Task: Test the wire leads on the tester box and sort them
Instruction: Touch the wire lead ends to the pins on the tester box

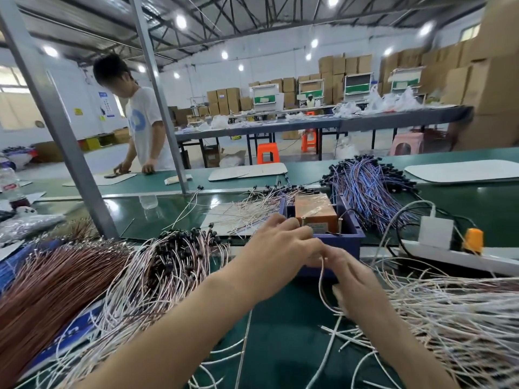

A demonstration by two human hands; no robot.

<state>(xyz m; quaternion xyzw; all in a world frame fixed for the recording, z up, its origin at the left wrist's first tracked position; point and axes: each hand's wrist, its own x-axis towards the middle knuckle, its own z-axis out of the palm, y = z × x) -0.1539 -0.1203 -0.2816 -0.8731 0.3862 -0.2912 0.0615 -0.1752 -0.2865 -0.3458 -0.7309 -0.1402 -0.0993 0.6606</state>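
The tester box (pixel 348 231) is a blue tray holding an orange block (pixel 316 210) with two upright metal pins at its front. My left hand (pixel 278 242) rests at the box's front left edge, fingers curled near one pin. Just right of it, my right hand (pixel 351 279) pinches a thin white wire lead (pixel 321 279) that hangs down in a loop. The fingertips of both hands nearly meet in front of the box. Whether the left hand also grips the lead is hidden.
Bundles of leads surround the box: brown (pixel 50 287) and white-pink with black ends (pixel 157 265) on the left, loose white (pixel 460 313) on the right, blue-purple (pixel 368 186) behind. A power strip with an orange plug (pixel 474 240) lies right. A person stands across the green belt.
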